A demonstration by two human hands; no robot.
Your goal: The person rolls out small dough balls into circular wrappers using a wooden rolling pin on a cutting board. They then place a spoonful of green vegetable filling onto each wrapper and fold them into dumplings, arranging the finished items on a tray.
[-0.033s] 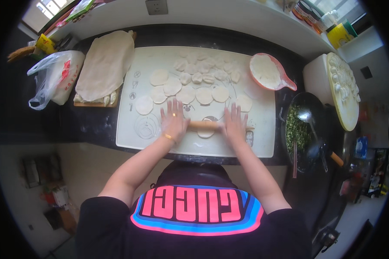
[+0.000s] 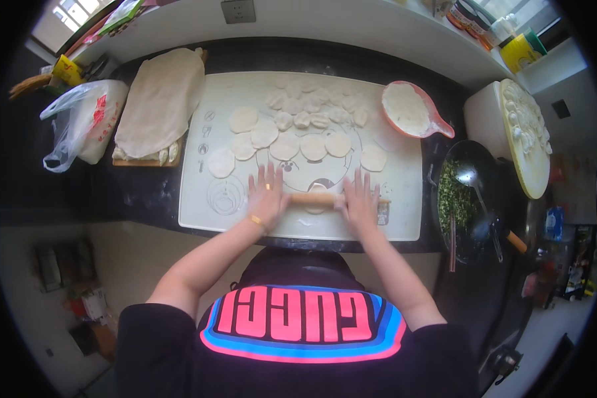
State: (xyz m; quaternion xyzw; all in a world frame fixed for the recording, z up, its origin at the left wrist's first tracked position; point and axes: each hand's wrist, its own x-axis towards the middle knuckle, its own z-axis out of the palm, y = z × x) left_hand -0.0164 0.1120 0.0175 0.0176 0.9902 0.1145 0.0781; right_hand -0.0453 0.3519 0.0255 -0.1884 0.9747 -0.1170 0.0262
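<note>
One slim wooden rolling pin (image 2: 317,198) lies crosswise on the near part of the pale silicone pastry mat (image 2: 404,219), over a small flat disc of white dough (image 2: 317,208) that peeks out beneath its middle. Pin looks stiff, light and free-rolling; with flour about it probably slips easily, so best driven by flat pressure near both ends rather than a clamp grip. Dough looks soft, thin and easy to tear or stick; lift by the edge, gently.

Left hand (image 2: 266,196) sits palm-down on the left end of the pin, fingers spread and extended, not curled round it. Right hand (image 2: 359,199) does the same on the right end, fingers fanned flat. Neither hand grasps anything; both press from above.

Beyond the pin, a row of rolled round wrappers (image 2: 312,146) lies mid-mat, with a cluster of smaller uncut dough lumps (image 2: 312,106) at the far side. Pink-rimmed scoop bowl of white flour (image 2: 408,109) sits at the mat's far right corner. Cloth-covered wooden board (image 2: 159,106) is left of the mat, a white plastic bag (image 2: 79,123) further left. Dark wok of chopped green filling (image 2: 461,199) with a metal spoon stands right of the mat; round tray of finished dumplings (image 2: 527,132) beyond it.
</note>
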